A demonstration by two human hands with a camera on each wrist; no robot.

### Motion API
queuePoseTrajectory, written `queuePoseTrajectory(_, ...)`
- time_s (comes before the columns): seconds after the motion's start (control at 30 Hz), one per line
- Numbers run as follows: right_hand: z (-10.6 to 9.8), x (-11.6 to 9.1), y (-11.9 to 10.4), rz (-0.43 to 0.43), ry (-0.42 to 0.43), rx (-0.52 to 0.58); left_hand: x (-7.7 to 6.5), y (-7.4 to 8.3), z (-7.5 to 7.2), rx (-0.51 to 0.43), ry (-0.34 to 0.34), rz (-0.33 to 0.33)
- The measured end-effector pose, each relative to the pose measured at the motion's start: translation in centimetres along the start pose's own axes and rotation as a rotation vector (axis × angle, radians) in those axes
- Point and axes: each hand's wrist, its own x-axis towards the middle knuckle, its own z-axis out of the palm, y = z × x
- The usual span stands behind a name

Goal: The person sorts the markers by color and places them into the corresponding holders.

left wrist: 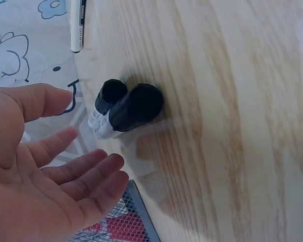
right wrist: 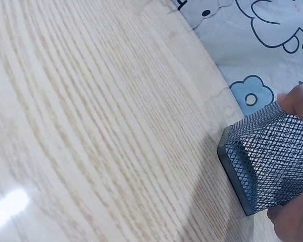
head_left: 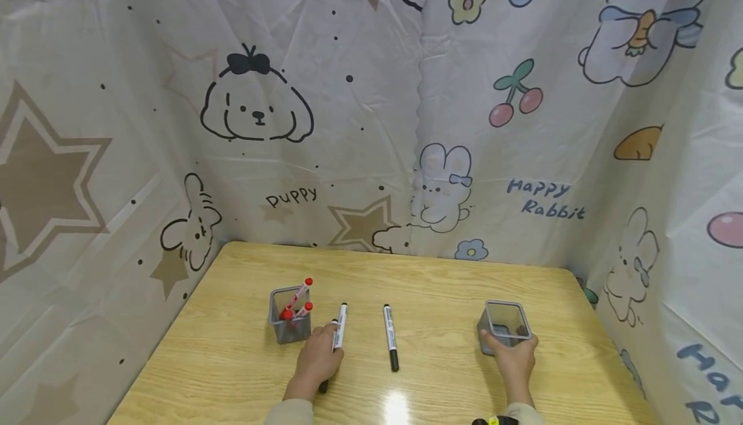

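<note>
My left hand (head_left: 318,355) is over two white markers with black caps. One marker (head_left: 341,323) shows past the fingers in the head view; the other's black cap (head_left: 323,387) pokes out below the hand. Seen from the left wrist, thumb and fingers are spread apart, with the near marker (left wrist: 136,108) and far marker (left wrist: 110,96) just beyond the fingertips. At the right, my right hand (head_left: 518,362) holds a grey mesh pen holder (head_left: 486,340) from its near side, thumb and fingers on opposite sides. From the right wrist, the holder's mesh wall (right wrist: 275,161) and solid edge show.
A second mesh pen holder (head_left: 292,331) with several red-capped markers (head_left: 298,295) stands left of my left hand. A third black-capped white marker (head_left: 390,331) lies mid-table. Patterned cloth (head_left: 360,122) hangs behind the wooden table (head_left: 441,322) and along its sides.
</note>
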Motion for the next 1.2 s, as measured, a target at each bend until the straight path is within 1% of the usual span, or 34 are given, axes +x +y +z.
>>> queuePoseTrajectory(0.1, 0.4, -0.1, 0.0, -0.016, -0.020, -0.027, 0.1, -0.2, 0.2, -0.009, 0.010, 0.000)
queuePoseTrajectory(0.17, 0.7, -0.2, 0.1, -0.040, -0.023, -0.035, 0.1, -0.4, 0.4, -0.018, 0.029, 0.006)
queuePoseTrajectory(0.37, 1.4, -0.2, 0.7, -0.089, -0.004, -0.022, 0.4, -0.8, 0.8, -0.035, 0.095, 0.018)
queuePoseTrajectory(0.53, 1.5, -0.1, 0.9, -0.104, -0.011, -0.032, 0.8, -1.1, 1.2, -0.030, 0.134, 0.018)
queuePoseTrajectory(0.67, 1.4, 0.0, 0.9, -0.096, -0.026, -0.037, 1.2, -1.3, 1.5, -0.026, 0.146, 0.022)
queuePoseTrajectory(0.83, 1.2, 0.0, 0.9, -0.093, -0.043, -0.067, 1.7, -1.5, 1.4, -0.011, 0.117, 0.010)
queuePoseTrajectory(0.97, 1.1, 0.2, 1.0, -0.105, -0.051, -0.080, 2.1, -1.3, 1.2, 0.001, 0.076, -0.038)
queuePoseTrajectory(1.07, 1.1, 0.2, 1.1, -0.110, -0.063, -0.072, 2.4, -1.2, 1.2, -0.019, 0.032, -0.099)
queuePoseTrajectory(1.2, 1.1, 0.4, 1.4, -0.122, -0.089, -0.052, 2.6, -1.3, 1.5, -0.043, 0.014, -0.143)
